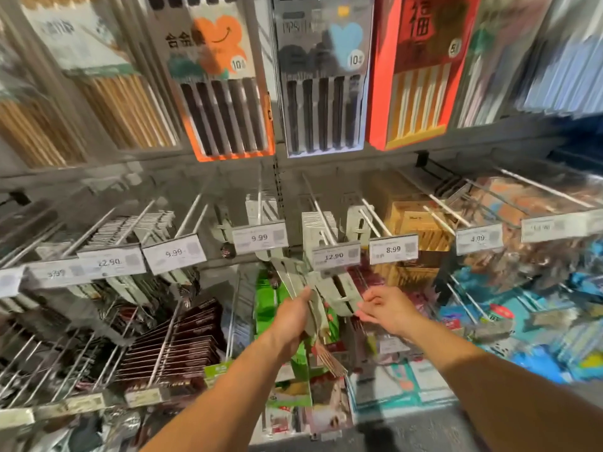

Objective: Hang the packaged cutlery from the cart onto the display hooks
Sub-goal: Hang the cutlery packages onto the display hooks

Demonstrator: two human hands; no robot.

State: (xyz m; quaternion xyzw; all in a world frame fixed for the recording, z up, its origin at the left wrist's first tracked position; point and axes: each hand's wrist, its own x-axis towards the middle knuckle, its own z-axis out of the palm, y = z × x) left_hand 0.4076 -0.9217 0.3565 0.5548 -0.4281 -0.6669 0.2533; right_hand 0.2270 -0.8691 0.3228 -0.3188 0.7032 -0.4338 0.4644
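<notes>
My left hand grips a bundle of packaged cutlery, grey cards with fork tines sticking out below the hand. My right hand pinches the lower edge of one grey card package fanned out from the bundle, just under the 12.90 price tag. Above that tag runs a metal display hook with similar grey cards hanging on it. The cart is out of view.
Rows of metal hooks with price tags span the shelf wall. Chopstick packs hang above, dark boxed sets at lower left, green packs behind my left hand, blue packages at right.
</notes>
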